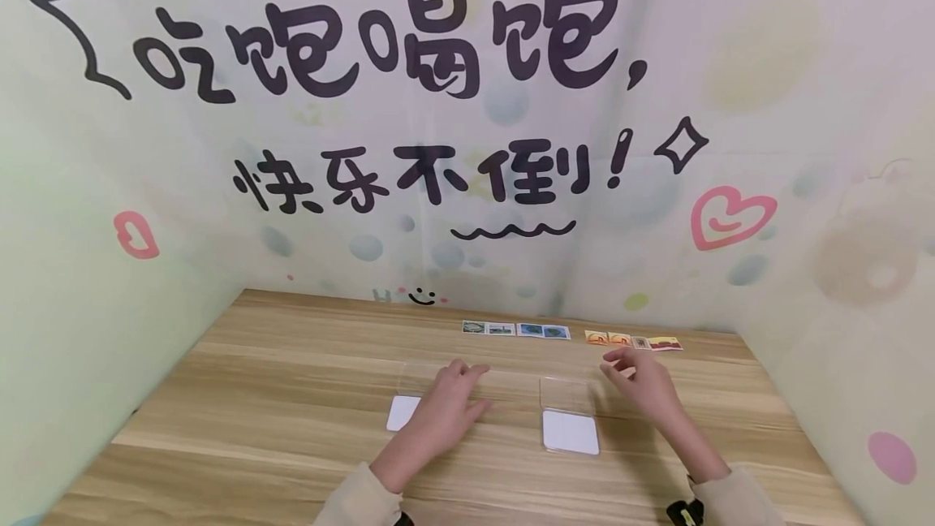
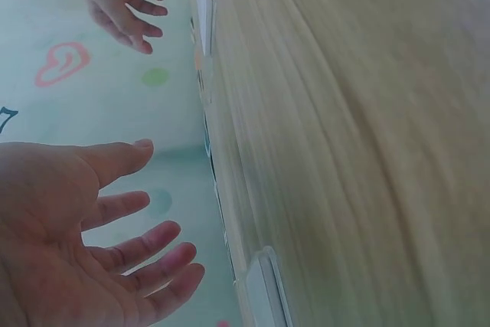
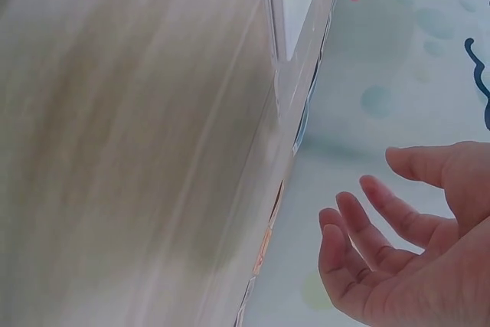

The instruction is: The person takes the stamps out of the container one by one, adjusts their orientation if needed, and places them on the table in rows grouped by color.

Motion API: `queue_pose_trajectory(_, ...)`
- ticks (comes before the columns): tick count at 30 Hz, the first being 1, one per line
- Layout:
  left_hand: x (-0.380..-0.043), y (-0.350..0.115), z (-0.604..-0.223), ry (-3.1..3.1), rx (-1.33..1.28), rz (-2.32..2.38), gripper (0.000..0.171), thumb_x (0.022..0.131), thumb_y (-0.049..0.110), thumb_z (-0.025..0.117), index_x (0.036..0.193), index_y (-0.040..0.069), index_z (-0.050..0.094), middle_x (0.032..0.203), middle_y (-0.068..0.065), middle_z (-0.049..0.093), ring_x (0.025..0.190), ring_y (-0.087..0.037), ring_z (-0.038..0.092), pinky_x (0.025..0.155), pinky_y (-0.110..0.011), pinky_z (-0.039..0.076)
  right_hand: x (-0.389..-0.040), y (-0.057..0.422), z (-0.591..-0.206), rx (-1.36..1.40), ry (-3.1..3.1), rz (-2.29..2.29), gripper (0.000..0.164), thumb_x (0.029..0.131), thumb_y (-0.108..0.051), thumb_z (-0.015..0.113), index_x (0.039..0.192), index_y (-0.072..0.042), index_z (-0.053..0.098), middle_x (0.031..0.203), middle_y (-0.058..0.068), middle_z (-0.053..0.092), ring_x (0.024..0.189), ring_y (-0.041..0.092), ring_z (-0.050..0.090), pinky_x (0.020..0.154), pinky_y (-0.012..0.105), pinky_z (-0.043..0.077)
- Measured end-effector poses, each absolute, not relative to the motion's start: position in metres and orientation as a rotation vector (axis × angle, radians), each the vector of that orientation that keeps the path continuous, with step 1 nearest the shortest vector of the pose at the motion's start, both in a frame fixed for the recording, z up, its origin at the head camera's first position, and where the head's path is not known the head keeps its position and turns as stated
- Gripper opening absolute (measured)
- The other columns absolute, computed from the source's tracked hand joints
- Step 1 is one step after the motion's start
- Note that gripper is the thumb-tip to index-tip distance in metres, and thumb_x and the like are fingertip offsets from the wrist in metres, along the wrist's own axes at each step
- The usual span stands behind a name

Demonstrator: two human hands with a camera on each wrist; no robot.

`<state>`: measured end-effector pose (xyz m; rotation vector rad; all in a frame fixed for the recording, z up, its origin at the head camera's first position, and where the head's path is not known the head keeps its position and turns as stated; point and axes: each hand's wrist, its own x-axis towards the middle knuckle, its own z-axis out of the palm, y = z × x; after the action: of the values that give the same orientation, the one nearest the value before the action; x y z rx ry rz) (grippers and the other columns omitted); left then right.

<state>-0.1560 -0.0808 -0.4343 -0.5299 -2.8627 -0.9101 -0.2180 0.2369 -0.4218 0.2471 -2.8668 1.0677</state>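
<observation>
My left hand (image 1: 447,408) hovers with spread fingers over the right side of a small clear case with a white base (image 1: 401,412), covering part of it. The left wrist view shows that palm and nothing in it. A second clear case stands opened flat on the table, its transparent lid (image 1: 565,394) behind its white base (image 1: 570,432). To the right of that lid is my right hand (image 1: 643,384), raised, its fingers loosely bent and holding nothing. Stamp-like picture pieces lie beyond the hands: a green and grey pair (image 1: 488,329), a blue pair (image 1: 544,331) and an orange pair (image 1: 608,338).
A small brownish piece (image 1: 641,342) and a red-and-yellow piece (image 1: 665,343) end the row at the right. The wooden table (image 1: 292,372) meets a printed cloth backdrop (image 1: 365,250) at its far edge, with pale cloth at both sides.
</observation>
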Motion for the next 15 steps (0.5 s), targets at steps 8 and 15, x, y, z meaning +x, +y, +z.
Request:
queue_pose_trajectory(8, -0.157, -0.089, -0.434, -2.859, -0.544, -0.799, 0.051, 0.102, 0.026, 0.072, 0.145, 0.002, 0.059, 0.125, -0.016, 0.061, 0.111, -0.031, 0.061, 0.089, -0.046, 0.057, -0.212, 0.237, -0.428, 0.333, -2.851, 1.029, 0.031, 0.100, -0.013, 0.072, 0.123, 0.008, 0.068, 0.110, 0.025, 0.072, 0.085, 0.028, 0.068, 0.077, 0.043, 0.057)
queue_pose_trajectory(15, -0.160, -0.101, -0.434, -2.867, -0.537, -0.693, 0.059, 0.103, 0.035, 0.069, 0.148, 0.000, 0.055, 0.138, -0.022, 0.060, 0.128, -0.040, 0.059, 0.106, -0.055, 0.050, -0.203, 0.235, -0.427, 0.371, -2.881, 0.993, 0.042, 0.102, -0.019, 0.072, 0.133, 0.008, 0.063, 0.126, 0.031, 0.066, 0.105, 0.043, 0.068, 0.090, 0.056, 0.056)
